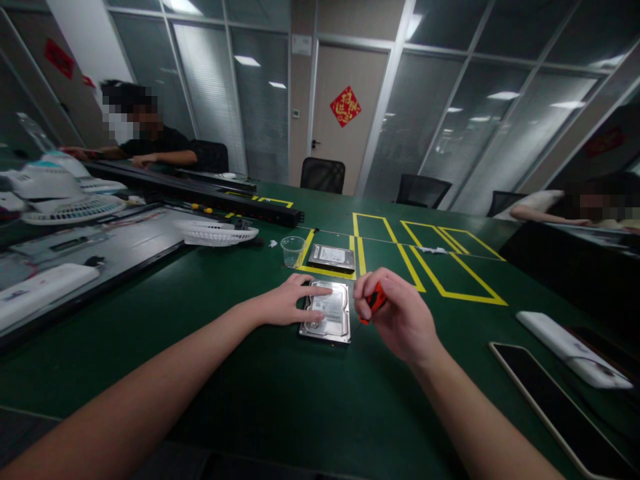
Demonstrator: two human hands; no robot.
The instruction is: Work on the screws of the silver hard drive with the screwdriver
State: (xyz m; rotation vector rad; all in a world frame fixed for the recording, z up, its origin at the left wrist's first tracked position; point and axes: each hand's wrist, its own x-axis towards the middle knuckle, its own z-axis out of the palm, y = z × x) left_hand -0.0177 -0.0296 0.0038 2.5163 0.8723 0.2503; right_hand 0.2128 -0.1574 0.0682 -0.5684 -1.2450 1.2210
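Note:
A silver hard drive [330,330] lies label up on the green table in front of me. My left hand [286,303] rests on its left side, with thumb and index finger spread apart across the top face. At the drive's right edge, my right hand [400,313] is closed around an orange and black handle [376,299], which looks like a screwdriver's; its shaft and tip cannot be made out. Just beyond, a second hard drive [331,256] sits inside a yellow taped outline, beside a clear plastic cup [293,252].
Yellow tape rectangles [470,298] mark the table [280,393]. A phone [555,400] and a white power strip [570,347] lie at right. Fan parts [215,231], a long black bar [240,201] and a metal panel [145,243] occupy the left. Two people sit farther off.

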